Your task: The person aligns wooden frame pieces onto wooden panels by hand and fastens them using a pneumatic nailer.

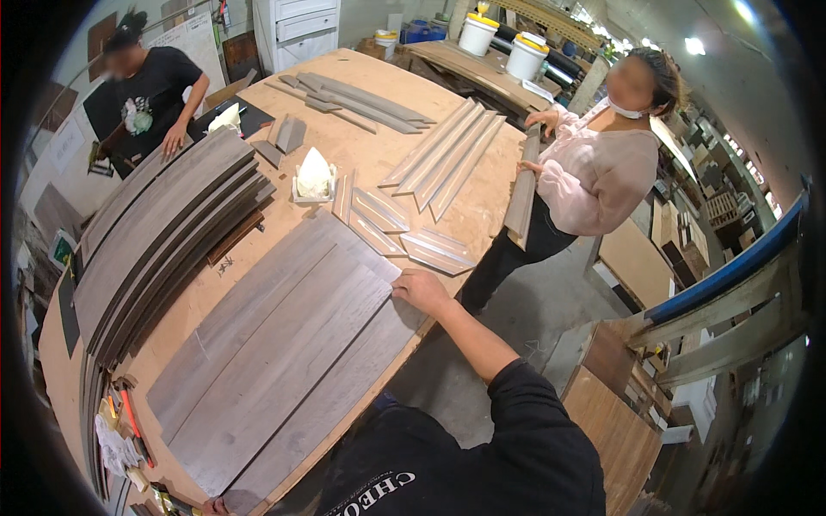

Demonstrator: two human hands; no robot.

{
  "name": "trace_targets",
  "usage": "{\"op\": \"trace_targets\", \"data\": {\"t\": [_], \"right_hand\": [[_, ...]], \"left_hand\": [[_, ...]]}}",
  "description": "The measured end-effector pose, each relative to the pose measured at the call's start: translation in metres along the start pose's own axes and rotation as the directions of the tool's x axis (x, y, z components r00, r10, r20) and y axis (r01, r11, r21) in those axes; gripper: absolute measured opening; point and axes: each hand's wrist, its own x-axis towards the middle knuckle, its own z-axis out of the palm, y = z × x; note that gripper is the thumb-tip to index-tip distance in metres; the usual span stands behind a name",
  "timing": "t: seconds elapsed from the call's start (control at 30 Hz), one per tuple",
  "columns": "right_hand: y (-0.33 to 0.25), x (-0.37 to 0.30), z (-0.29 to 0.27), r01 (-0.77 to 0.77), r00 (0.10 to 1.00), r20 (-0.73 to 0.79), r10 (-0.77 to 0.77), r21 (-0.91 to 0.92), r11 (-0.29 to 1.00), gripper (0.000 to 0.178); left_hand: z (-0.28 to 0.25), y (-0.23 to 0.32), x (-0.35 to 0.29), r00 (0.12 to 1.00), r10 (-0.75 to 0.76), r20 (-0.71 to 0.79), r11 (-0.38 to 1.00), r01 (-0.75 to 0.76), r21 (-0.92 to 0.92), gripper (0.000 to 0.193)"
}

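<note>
Three grey-brown wood planks lie side by side on the table in front of me. My right hand (pixel 422 291) has its fingers curled against the far right end of the middle plank (pixel 284 344). A dark gap separates this plank from the near plank (pixel 344 383). Beyond it lies the far plank (pixel 249 301), close alongside. At the opposite end, a small part of my left hand (pixel 215 506) shows by the middle plank's corner; its fingers are mostly hidden. Beside the right hand are short angled strips (pixel 436 249) with pale lines.
A tall stack of planks (pixel 172 206) stands at left, near a person in black (pixel 155 95). Another person in pink (pixel 594 163) holds a board (pixel 522 202) across the table (pixel 344 73). A white tub of cream paste (pixel 314 178) and a red-handled hammer (pixel 133 421) lie nearby.
</note>
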Motion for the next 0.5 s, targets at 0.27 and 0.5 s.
{"op": "trace_targets", "data": {"t": [0.27, 0.5], "right_hand": [[0.001, -0.004, 0.001, 0.098, 0.993, -0.059, -0.100, -0.033, 0.995, 0.018], [0.000, -0.002, 0.001, 0.107, 0.993, -0.049, -0.109, -0.042, 0.993, 0.014]], "left_hand": [[-0.001, 0.005, -0.010, 0.994, 0.071, -0.084, 0.995, -0.065, 0.080, 0.025], [0.001, 0.004, -0.012, 0.986, 0.091, -0.137, 0.995, -0.085, 0.046, 0.024]]}}
